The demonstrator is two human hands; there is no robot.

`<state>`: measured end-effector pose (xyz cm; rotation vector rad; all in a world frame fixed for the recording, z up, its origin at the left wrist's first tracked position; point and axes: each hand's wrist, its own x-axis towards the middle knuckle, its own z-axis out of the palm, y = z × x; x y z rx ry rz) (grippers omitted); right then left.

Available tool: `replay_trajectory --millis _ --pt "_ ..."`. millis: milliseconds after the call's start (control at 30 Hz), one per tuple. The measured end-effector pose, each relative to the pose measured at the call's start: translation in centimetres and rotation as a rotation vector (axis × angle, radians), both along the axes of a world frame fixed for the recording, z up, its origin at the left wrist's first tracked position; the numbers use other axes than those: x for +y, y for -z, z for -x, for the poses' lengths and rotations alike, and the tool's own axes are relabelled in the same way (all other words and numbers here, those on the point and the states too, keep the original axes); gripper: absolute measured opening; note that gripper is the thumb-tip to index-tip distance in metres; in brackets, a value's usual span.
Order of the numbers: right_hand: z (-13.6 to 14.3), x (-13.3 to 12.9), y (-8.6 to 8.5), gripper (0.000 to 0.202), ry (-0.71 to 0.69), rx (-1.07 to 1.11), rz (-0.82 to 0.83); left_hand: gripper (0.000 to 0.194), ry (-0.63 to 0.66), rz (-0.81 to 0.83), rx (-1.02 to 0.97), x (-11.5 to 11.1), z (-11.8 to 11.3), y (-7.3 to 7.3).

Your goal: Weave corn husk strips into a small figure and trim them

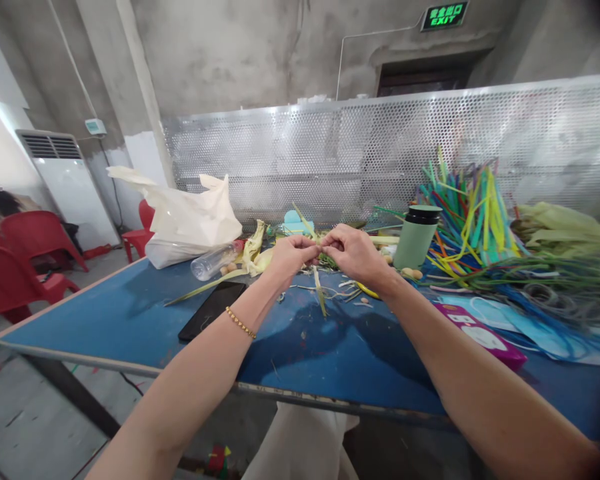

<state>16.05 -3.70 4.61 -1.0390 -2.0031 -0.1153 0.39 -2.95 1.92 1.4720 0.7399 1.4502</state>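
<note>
Above the blue table, my left hand (pixel 294 253) and my right hand (pixel 354 252) meet with their fingertips pinched together. Between them is a narrow pale-green leaf strip (pixel 320 293); one end hangs below the fingers and a piece pokes up behind them. My fingers cover the middle of the strip, so how it is folded or joined cannot be made out. Yellowish corn husks (pixel 255 253) lie just left of my left hand. A green lidded tumbler (pixel 417 239) stands upright to the right of my right hand.
A white plastic bag (pixel 190 217), a clear bottle (pixel 215 260) and a black phone (pixel 213 310) lie on the blue table (pixel 105 320) at left. At right are colourful strips (pixel 485 220), a purple packet (pixel 485 337) and blue masks (pixel 530 320). A perforated metal panel (pixel 280 153) stands behind.
</note>
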Motion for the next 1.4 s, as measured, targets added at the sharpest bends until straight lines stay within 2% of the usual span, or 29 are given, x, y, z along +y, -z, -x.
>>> replay_trajectory --millis 167,267,400,467,533,733,900,1100,1300,1400 --pt "0.0 0.2 0.1 0.008 -0.001 -0.037 0.02 0.013 0.059 0.077 -0.028 0.3 0.2 0.3" --pt "-0.2 0.5 0.3 0.01 -0.005 0.032 0.072 0.012 0.099 0.129 -0.103 0.6 0.3 0.4" --pt "-0.2 0.4 0.7 0.035 -0.09 0.23 0.32 0.011 0.099 0.151 -0.223 0.9 0.3 0.4" --pt "0.0 0.2 0.9 0.034 -0.167 0.383 0.448 0.011 0.094 0.147 -0.249 0.9 0.2 0.4" --pt "0.3 0.1 1.0 0.03 -0.224 0.524 0.501 0.011 0.093 0.144 -0.244 0.8 0.1 0.5" --pt "0.8 0.1 0.9 0.024 -0.262 0.618 0.55 0.013 0.068 0.119 -0.127 0.4 0.2 0.4" --pt "0.5 0.2 0.9 0.023 -0.292 0.632 0.541 0.01 0.169 0.213 -0.128 0.3 0.5 -0.1" --pt "0.4 0.1 0.8 0.022 -0.315 0.574 0.553 0.01 0.231 0.271 -0.127 0.3 0.7 -0.2" --pt "0.6 0.1 1.1 0.02 -0.296 0.515 0.532 0.013 0.105 0.147 -0.045 0.6 0.5 0.1" --pt "0.7 0.3 1.4 0.019 -0.272 0.468 0.507 0.014 0.084 0.176 -0.075 0.7 0.2 0.3"
